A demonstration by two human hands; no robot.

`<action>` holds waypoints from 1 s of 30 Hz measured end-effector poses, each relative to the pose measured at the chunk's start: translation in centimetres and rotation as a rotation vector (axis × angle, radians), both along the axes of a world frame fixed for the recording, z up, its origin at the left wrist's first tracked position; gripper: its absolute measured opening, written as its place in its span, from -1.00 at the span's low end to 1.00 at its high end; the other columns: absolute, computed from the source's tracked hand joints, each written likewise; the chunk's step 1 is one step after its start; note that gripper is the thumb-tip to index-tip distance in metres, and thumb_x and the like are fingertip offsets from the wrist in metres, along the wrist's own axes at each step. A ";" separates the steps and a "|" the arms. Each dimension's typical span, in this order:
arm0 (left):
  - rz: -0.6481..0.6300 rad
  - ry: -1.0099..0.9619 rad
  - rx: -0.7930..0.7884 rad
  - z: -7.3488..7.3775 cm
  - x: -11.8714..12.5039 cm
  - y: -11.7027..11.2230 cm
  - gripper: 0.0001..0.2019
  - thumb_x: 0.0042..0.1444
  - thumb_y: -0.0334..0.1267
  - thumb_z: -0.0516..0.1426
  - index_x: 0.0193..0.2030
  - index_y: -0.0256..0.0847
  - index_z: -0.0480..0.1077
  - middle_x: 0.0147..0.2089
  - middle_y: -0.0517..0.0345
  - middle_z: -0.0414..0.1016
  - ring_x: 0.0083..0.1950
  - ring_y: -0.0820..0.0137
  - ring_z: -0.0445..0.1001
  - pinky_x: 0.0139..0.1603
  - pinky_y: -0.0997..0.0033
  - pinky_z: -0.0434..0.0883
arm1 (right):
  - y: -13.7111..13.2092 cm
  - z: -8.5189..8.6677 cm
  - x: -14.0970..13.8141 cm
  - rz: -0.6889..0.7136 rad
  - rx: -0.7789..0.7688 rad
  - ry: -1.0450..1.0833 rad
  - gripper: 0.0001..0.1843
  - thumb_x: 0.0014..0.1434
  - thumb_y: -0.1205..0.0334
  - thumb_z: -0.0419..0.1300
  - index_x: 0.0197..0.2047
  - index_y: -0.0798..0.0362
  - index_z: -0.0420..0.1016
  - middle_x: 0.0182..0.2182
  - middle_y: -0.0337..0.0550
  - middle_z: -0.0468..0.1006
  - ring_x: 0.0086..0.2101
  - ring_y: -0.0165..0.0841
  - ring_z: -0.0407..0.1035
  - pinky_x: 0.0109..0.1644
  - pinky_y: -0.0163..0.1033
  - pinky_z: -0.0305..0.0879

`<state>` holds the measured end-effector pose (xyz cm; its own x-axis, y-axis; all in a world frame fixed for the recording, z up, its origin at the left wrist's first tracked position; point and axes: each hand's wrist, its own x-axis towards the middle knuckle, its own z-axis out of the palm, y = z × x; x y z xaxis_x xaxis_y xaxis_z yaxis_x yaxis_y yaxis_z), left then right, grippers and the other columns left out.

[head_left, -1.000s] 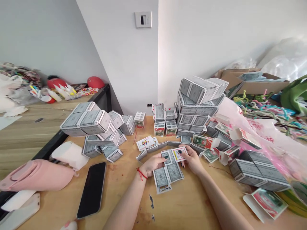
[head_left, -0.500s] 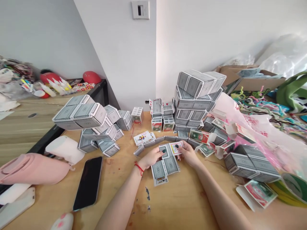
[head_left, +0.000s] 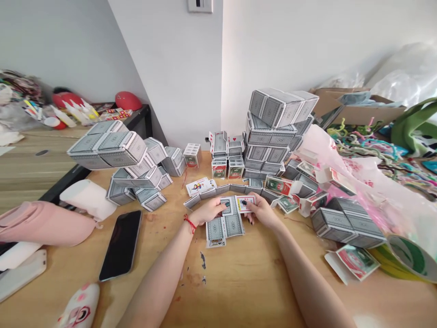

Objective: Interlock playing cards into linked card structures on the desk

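Left hand: your left hand [head_left: 208, 212] is closed on the far left corner of the card panel [head_left: 225, 225], thumb on top.
Right hand: your right hand [head_left: 261, 213] pinches a face-up card [head_left: 244, 203] at the panel's far right corner, touching it; the two hands sit close together.
Card panel: several grey-backed cards joined flat, lying in the middle of the desk [head_left: 246, 282].
Done, by the look of it: a left heap of card blocks [head_left: 112, 148] stands toward the left edge. A taller right heap [head_left: 276, 132] stands at the far edge by the wall. A folded chain [head_left: 221, 190] of cards lies just beyond your hands.
Left, by the look of it: the panel is flat, not closed into a block, and the face-up card is not yet joined in. A loose joker card [head_left: 198, 186] and opened card packs [head_left: 355, 262] toward the right edge suggest more to come.
Nearby: a phone [head_left: 121, 243] lies face-down-dark near the left edge.
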<state>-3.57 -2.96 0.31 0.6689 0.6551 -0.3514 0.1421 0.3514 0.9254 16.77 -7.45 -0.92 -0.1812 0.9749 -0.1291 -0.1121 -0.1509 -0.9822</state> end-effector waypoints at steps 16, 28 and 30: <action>0.017 0.060 0.060 0.3 0.0 -0.8 -0.75 0.01 -0.07 0.05 -0.41 -0.23 0.17 -0.49 0.31 0.18 -0.48 0.55 0.13 -0.46 0.51 0.13 | 0.0 0.0 -1.4 -0.051 0.018 -0.073 -0.67 0.04 -0.04 0.13 -0.48 0.00 0.12 -0.77 -0.41 0.29 -0.78 -0.54 0.05 -0.73 -0.42 -0.13; 0.025 -0.008 0.093 -0.2 0.2 -0.7 -0.77 0.05 -0.12 0.04 -0.26 -0.25 0.27 -0.39 0.23 0.29 -0.37 0.46 0.22 -0.34 0.44 0.20 | -0.5 -0.1 -3.1 -0.198 0.018 -0.082 -0.63 0.03 -0.08 0.12 -0.45 -0.03 0.05 -0.65 -0.42 0.17 -0.68 -0.53 0.03 -0.67 -0.40 -0.06; 0.019 -0.004 0.126 -0.3 0.2 -0.7 -0.76 0.05 -0.14 0.04 -0.22 -0.26 0.27 -0.37 0.21 0.30 -0.34 0.45 0.23 -0.31 0.43 0.21 | -0.5 -0.2 -3.2 -0.168 0.009 -0.097 -0.63 0.05 -0.09 0.09 -0.44 -0.03 0.03 -0.64 -0.41 0.14 -0.67 -0.53 0.02 -0.65 -0.39 -0.04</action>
<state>-3.40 -3.64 0.06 0.6570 0.7066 -0.2627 0.1326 0.2347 0.9630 13.60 -7.92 -1.16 -0.0034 0.9916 -0.1289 -0.0399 -0.1290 -0.9908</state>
